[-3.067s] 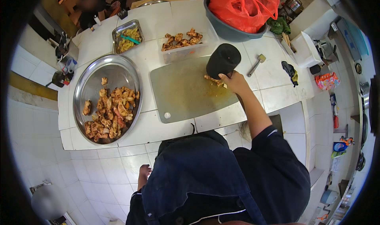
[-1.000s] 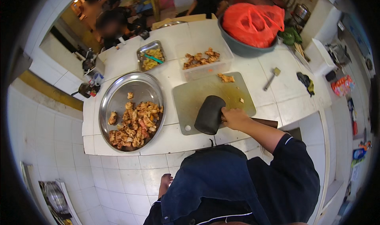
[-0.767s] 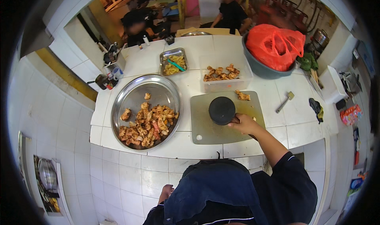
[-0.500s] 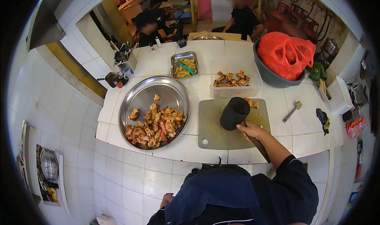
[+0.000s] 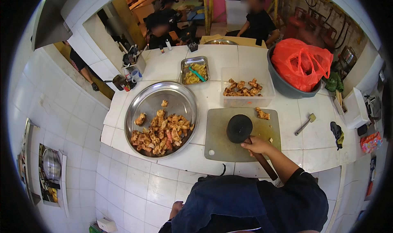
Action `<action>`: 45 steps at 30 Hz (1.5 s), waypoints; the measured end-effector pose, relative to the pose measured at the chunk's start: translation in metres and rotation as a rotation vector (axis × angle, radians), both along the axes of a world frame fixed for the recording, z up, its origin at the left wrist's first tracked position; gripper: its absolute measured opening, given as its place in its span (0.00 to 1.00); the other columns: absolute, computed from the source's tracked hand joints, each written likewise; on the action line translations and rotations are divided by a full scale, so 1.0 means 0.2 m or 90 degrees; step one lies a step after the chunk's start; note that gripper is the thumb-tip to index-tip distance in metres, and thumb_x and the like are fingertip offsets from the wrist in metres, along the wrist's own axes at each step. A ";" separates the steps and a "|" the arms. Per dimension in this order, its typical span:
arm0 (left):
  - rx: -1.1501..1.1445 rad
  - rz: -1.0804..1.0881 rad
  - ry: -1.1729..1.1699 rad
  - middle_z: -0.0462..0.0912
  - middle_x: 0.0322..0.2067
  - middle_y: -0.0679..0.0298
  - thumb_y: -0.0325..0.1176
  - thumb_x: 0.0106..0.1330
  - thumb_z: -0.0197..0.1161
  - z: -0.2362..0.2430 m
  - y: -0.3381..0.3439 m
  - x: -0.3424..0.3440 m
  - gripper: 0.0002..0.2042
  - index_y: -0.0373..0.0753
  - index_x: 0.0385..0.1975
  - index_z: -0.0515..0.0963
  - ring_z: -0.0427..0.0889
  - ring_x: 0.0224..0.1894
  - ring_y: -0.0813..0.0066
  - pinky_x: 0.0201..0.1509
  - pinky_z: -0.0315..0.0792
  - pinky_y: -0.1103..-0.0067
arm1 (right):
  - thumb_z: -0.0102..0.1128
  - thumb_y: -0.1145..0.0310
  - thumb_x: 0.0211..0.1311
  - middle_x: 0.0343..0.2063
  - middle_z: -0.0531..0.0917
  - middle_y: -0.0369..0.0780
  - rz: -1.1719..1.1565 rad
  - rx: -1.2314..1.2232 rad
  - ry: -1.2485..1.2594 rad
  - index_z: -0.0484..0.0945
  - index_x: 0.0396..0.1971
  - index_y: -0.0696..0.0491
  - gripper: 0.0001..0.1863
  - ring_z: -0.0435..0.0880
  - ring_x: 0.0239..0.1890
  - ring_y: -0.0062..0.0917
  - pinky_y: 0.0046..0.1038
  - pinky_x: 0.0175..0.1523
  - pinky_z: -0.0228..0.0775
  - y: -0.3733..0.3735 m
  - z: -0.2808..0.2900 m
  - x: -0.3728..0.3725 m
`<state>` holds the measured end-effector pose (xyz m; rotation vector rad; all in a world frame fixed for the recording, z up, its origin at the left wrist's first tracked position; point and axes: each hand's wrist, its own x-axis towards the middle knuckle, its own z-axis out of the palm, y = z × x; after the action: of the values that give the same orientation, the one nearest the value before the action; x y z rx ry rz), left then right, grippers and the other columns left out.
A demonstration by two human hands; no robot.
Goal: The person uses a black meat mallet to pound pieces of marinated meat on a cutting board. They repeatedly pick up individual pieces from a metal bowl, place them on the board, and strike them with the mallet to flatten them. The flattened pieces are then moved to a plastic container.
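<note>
My right hand (image 5: 258, 146) is closed around the brown handle of a mallet (image 5: 239, 129) with a thick black cylindrical head. The head is over a grey-green cutting board (image 5: 217, 151); whether it touches the board I cannot tell. At the board's far right edge lies a browned piece of meat (image 5: 262, 113), with small scraps near my wrist. To the left, a large round steel tray (image 5: 139, 104) holds a heap of browned chunks (image 5: 163, 130). My left hand (image 5: 177, 209) hangs low beside my dark apron, away from the counter, its fingers mostly hidden.
Behind the board stands a clear plastic box (image 5: 245, 102) of browned pieces. A small steel tray (image 5: 184, 75) holds yellowish food and a green utensil. A grey tub (image 5: 282, 84) with a red plastic bag, and a metal-headed tool (image 5: 305, 124), are at right. Several people sit beyond the counter.
The mallet's head has tilted and now shows more of its end face. My right hand has shifted slightly. The whole view has moved a little; an arm now shows in the left opening.
</note>
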<state>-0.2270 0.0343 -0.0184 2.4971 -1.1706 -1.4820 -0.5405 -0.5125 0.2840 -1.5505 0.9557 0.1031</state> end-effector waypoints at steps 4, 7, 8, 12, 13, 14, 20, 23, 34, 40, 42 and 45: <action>-0.007 -0.003 -0.024 0.81 0.50 0.48 0.56 0.50 0.64 -0.04 -0.04 -0.04 0.35 0.32 0.51 0.78 0.79 0.54 0.55 0.59 0.72 0.66 | 0.60 0.52 0.65 0.24 0.78 0.39 0.044 -0.104 -0.032 0.75 0.42 0.59 0.22 0.79 0.21 0.24 0.29 0.29 0.73 -0.09 -0.11 -0.06; -0.056 -0.008 -0.026 0.82 0.47 0.48 0.55 0.51 0.63 -0.06 -0.06 -0.08 0.31 0.37 0.49 0.80 0.80 0.52 0.53 0.56 0.74 0.64 | 0.63 0.51 0.62 0.27 0.81 0.43 0.137 -0.271 -0.036 0.78 0.39 0.60 0.23 0.83 0.29 0.30 0.33 0.37 0.74 -0.21 -0.15 -0.12; -0.075 0.025 -0.004 0.82 0.46 0.48 0.55 0.52 0.62 -0.04 -0.05 -0.12 0.29 0.39 0.47 0.81 0.80 0.52 0.52 0.55 0.74 0.63 | 0.64 0.51 0.61 0.27 0.81 0.44 0.141 -0.246 -0.040 0.79 0.38 0.60 0.24 0.83 0.32 0.32 0.34 0.40 0.74 -0.24 0.01 -0.11; -0.023 -0.056 -0.015 0.82 0.43 0.47 0.56 0.54 0.57 -0.09 0.00 -0.15 0.26 0.43 0.43 0.83 0.81 0.49 0.48 0.52 0.74 0.60 | 0.67 0.54 0.56 0.36 0.81 0.48 0.002 -0.390 0.101 0.78 0.41 0.59 0.23 0.81 0.46 0.39 0.36 0.50 0.72 -0.36 0.09 -0.14; 0.002 -0.092 -0.024 0.83 0.42 0.47 0.56 0.54 0.56 -0.10 0.02 -0.16 0.25 0.43 0.42 0.83 0.81 0.48 0.48 0.52 0.74 0.59 | 0.67 0.55 0.56 0.40 0.80 0.48 -0.047 -0.459 0.114 0.78 0.42 0.58 0.22 0.79 0.48 0.40 0.36 0.52 0.71 -0.38 0.06 -0.15; -0.009 -0.082 -0.030 0.82 0.43 0.47 0.56 0.54 0.56 -0.12 0.02 -0.16 0.25 0.43 0.42 0.83 0.81 0.49 0.48 0.52 0.74 0.59 | 0.67 0.57 0.55 0.43 0.78 0.48 -0.100 -0.526 0.135 0.78 0.44 0.56 0.21 0.77 0.51 0.42 0.37 0.53 0.70 -0.40 0.02 -0.15; 0.006 -0.068 0.064 0.83 0.44 0.49 0.55 0.53 0.57 -0.15 0.13 -0.11 0.25 0.43 0.42 0.83 0.81 0.49 0.49 0.52 0.74 0.61 | 0.63 0.67 0.54 0.52 0.73 0.45 -0.160 -0.729 0.242 0.74 0.52 0.50 0.23 0.71 0.57 0.42 0.44 0.59 0.64 -0.45 -0.18 -0.17; -0.073 -0.148 0.037 0.83 0.43 0.49 0.54 0.51 0.59 -0.15 0.08 -0.07 0.24 0.42 0.40 0.83 0.81 0.48 0.49 0.51 0.74 0.61 | 0.62 0.70 0.53 0.52 0.73 0.45 -0.152 -0.716 0.266 0.74 0.51 0.49 0.22 0.71 0.56 0.43 0.44 0.58 0.64 -0.50 -0.28 -0.15; -0.041 -0.125 -0.051 0.83 0.41 0.49 0.52 0.54 0.59 -0.21 0.02 0.12 0.21 0.41 0.38 0.83 0.82 0.47 0.49 0.49 0.75 0.60 | 0.60 0.68 0.59 0.37 0.83 0.43 -0.238 -0.495 0.131 0.75 0.50 0.52 0.18 0.82 0.39 0.32 0.36 0.44 0.72 -0.52 -0.13 -0.14; -0.073 0.115 0.059 0.83 0.40 0.48 0.48 0.57 0.58 -0.09 0.10 0.14 0.20 0.38 0.37 0.83 0.81 0.45 0.50 0.47 0.76 0.63 | 0.47 0.63 0.70 0.40 0.83 0.44 -0.496 0.163 -0.451 0.73 0.50 0.57 0.16 0.82 0.36 0.28 0.29 0.41 0.73 -0.42 0.10 -0.28; -0.118 0.204 0.127 0.83 0.38 0.51 0.45 0.59 0.58 -0.06 0.09 0.15 0.19 0.35 0.38 0.82 0.81 0.42 0.56 0.45 0.76 0.67 | 0.41 0.62 0.72 0.42 0.83 0.45 -0.461 0.200 -0.532 0.71 0.52 0.57 0.18 0.81 0.37 0.29 0.30 0.45 0.72 -0.35 0.25 -0.30; -0.184 0.320 0.280 0.84 0.36 0.56 0.41 0.62 0.57 0.15 -0.10 0.16 0.17 0.32 0.40 0.80 0.81 0.37 0.67 0.41 0.76 0.74 | 0.40 0.60 0.73 0.41 0.83 0.47 -0.443 0.159 -0.532 0.70 0.52 0.59 0.20 0.81 0.38 0.29 0.30 0.47 0.73 -0.23 0.41 -0.24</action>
<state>-0.1947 0.0147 0.0112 1.9361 -0.5774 -1.4761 -0.5894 -0.5583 0.3654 -0.8185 0.7046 -0.8253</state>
